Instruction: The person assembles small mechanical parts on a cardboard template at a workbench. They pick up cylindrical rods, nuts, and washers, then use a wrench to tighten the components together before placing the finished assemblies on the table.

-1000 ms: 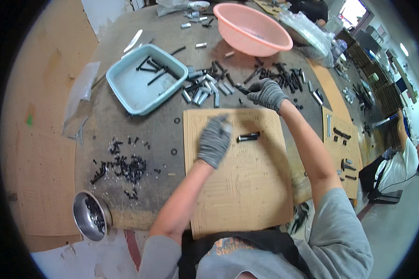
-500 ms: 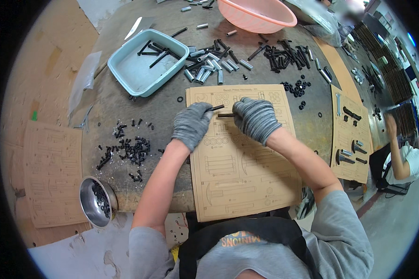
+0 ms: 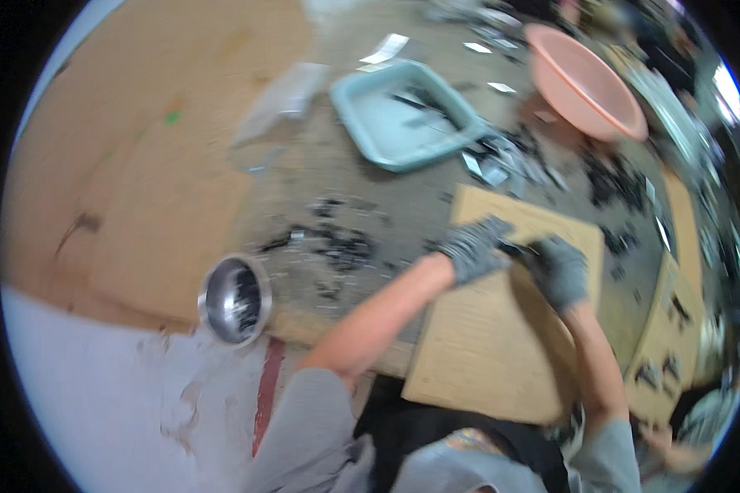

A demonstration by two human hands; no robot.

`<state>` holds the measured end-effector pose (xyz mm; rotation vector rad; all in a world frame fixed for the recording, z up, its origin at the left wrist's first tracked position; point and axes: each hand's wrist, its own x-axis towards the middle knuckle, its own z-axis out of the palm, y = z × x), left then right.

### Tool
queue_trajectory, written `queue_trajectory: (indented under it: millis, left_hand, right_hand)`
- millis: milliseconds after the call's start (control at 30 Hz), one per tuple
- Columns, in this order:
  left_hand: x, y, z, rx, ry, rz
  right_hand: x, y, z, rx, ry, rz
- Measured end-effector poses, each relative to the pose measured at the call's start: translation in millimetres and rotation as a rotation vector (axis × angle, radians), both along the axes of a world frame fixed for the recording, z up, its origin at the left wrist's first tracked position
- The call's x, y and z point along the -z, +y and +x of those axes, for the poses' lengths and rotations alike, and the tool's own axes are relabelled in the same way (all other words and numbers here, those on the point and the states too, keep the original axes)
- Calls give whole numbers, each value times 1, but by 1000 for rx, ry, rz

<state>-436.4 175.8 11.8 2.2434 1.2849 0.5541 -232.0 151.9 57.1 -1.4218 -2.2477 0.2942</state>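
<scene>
At your far left, a broad brown cardboard sheet (image 3: pixel 131 189) lies beside the grey tabletop (image 3: pixel 292 185). A round, shiny metal bowl (image 3: pixel 219 302) holding small dark parts sits near the table's front edge, and a crumpled clear plastic bag (image 3: pixel 281 103) lies farther back. Right of the bowl you have a loose scatter of small black screws (image 3: pixel 345 249), and behind them a light blue rectangular plastic tub (image 3: pixel 378 119) with a few dark rods in it.

Your grey-gloved left hand (image 3: pixel 474 251) is over a tan printed cardboard panel (image 3: pixel 489 349), its fingers closed on one end of a slim black piece (image 3: pixel 515 247). That piece is above the panel's upper half, between your hands. Silver metal tubes (image 3: pixel 514 160) are heaped beyond the panel. Your grey-gloved right hand (image 3: pixel 559 273) has its fingers bent in at the piece's other end; blur hides whether they grip it.

Farther right come a round pink plastic basin (image 3: pixel 584 86), a pile of black bolts (image 3: pixel 612 179) and a second tan panel (image 3: pixel 656 349) bearing dark parts.
</scene>
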Motion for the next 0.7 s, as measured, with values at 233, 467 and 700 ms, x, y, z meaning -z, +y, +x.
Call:
queue_trajectory:
  millis: [233, 467, 700]
  left_hand:
    - [-102, -80, -263, -927, 30, 663]
    - [-212, -228, -479, -1703, 1002, 362]
    - [-255, -243, -484, -1604, 841, 251]
  right_hand:
    - [-9, -34, 32, 8, 143, 77]
    - [6, -61, 30, -31, 279, -55]
    - [-43, -91, -61, -195, 200, -124]
